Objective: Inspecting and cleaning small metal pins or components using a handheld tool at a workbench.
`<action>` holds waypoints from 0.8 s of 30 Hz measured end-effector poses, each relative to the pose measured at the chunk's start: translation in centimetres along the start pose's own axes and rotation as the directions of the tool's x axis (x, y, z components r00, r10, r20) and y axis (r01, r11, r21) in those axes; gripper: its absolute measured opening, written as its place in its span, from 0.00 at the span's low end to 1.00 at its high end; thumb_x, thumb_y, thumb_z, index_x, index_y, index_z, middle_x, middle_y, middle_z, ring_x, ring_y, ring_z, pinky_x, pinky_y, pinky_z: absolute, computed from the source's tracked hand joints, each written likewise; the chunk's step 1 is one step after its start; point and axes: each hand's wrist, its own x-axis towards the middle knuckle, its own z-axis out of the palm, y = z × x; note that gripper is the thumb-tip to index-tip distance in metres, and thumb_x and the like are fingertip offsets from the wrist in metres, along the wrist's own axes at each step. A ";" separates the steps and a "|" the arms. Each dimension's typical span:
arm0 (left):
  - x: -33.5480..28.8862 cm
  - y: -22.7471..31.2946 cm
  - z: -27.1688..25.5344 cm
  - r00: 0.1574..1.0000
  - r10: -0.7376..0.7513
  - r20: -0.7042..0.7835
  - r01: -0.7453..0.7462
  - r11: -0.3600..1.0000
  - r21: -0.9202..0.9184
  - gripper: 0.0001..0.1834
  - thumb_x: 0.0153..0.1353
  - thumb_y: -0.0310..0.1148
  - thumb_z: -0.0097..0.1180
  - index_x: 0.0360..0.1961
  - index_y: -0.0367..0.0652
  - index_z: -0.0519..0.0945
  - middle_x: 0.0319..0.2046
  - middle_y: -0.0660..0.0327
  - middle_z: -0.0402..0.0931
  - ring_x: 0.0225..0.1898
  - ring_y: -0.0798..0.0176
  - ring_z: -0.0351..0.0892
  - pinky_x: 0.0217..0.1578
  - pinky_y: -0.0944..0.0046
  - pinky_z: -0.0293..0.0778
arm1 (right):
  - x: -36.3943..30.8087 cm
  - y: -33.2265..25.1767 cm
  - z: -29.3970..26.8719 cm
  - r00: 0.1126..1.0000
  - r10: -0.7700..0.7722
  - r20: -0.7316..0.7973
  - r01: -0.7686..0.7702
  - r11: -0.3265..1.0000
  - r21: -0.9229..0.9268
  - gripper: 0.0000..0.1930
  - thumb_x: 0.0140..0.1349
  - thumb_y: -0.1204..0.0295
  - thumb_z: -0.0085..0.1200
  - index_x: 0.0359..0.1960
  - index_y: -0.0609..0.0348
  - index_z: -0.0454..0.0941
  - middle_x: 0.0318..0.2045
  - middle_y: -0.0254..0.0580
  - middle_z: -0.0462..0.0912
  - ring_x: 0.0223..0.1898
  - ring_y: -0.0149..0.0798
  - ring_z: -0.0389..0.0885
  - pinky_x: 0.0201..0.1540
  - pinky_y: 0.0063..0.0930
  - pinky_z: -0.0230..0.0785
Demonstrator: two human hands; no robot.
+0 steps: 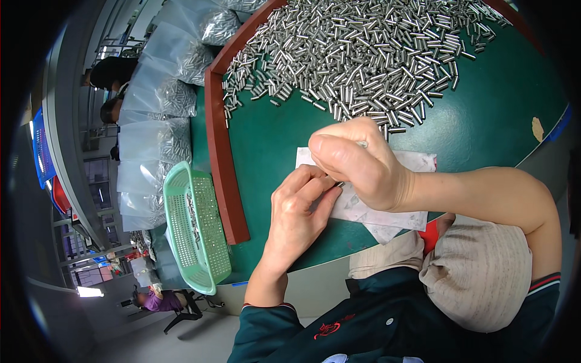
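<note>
My left hand (298, 209) is closed in a pinch over a white smudged cloth (417, 162) at the table's near edge. At its fingertips shows the end of a small metal pin (340, 184). Just to the right, my right hand (363, 162) makes a fist, its lower side close to the left fingertips. A pale tip (362, 144) pokes out at the top of that fist; the rest of what it grips is hidden. Beyond the hands spreads a big heap of short shiny metal pins (363, 60) on the green tabletop (478, 112).
A red-brown wooden rail (219, 145) borders the heap on the left. Outside it stand a light green basket (212, 242) with some pins and several clear bags of pins (175, 97). A tan scrap (537, 129) lies at the right edge. Other people are at the far left.
</note>
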 end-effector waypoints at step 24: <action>-0.4 0.1 0.6 0.999 0.001 -0.045 0.001 0.999 0.044 0.08 0.41 0.20 0.60 0.26 0.36 0.77 0.25 0.58 0.73 0.22 0.60 0.73 0.20 0.67 0.69 | 0.9 -0.6 -1.1 0.986 0.028 -0.163 -0.010 0.994 0.109 0.19 0.57 0.69 0.36 0.08 0.52 0.51 0.07 0.26 0.53 0.11 0.21 0.46 0.14 0.18 0.39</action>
